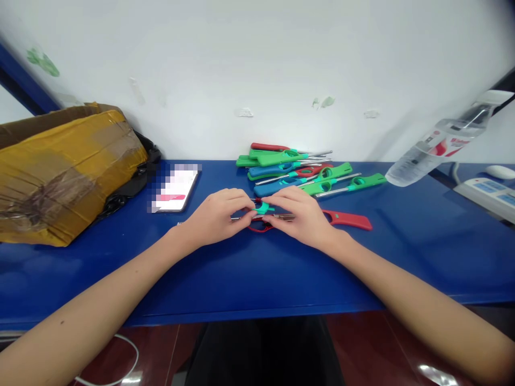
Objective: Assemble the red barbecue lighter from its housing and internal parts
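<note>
Over the middle of the blue table, my left hand (pixel 219 215) and my right hand (pixel 302 215) meet with thumbs and forefingers pinched. Between the fingertips is a small teal plastic piece (pixel 264 208), which both hands grip. A red long-nosed lighter (pixel 350 220) lies just below the fingers; its handle sticks out to the right of my right hand. Its red trigger loop (pixel 260 228) shows beneath the fingertips. Thin metal parts beside the teal piece are partly covered by my fingers. A small dark red bit (pixel 258 200) sits just behind the piece.
Behind my hands lies a pile of green, blue and red long-nosed lighters (pixel 287 169). A phone (pixel 177 187) rests to the left, near a taped cardboard box (pixel 72 171) and black plastic bag (pixel 131 187). On the right are a water bottle (pixel 438 142) and white device (pixel 491 193).
</note>
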The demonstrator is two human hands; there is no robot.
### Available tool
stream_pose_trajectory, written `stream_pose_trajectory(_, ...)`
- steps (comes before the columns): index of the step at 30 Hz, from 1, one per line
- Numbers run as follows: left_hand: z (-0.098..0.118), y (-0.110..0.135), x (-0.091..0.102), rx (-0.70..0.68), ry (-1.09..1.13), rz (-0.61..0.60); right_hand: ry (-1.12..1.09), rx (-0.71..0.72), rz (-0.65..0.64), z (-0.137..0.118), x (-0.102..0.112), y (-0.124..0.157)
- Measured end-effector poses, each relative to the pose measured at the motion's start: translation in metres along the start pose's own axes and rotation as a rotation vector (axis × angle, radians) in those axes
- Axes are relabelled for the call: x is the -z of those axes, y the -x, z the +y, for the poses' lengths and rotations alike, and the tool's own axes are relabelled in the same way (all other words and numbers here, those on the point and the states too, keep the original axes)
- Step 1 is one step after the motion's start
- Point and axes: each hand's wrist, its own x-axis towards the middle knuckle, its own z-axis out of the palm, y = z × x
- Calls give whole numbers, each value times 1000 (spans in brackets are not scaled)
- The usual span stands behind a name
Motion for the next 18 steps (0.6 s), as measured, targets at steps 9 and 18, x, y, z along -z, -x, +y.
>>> stream_pose_trajectory(9, 7, 0, -2, 46, 57, 116, -148, -175, -132, -7, -2, -1)
stream_pose_trajectory(18, 3, 3, -8, -67, -133, 79, -316, -291, -277, -11, -1, -4)
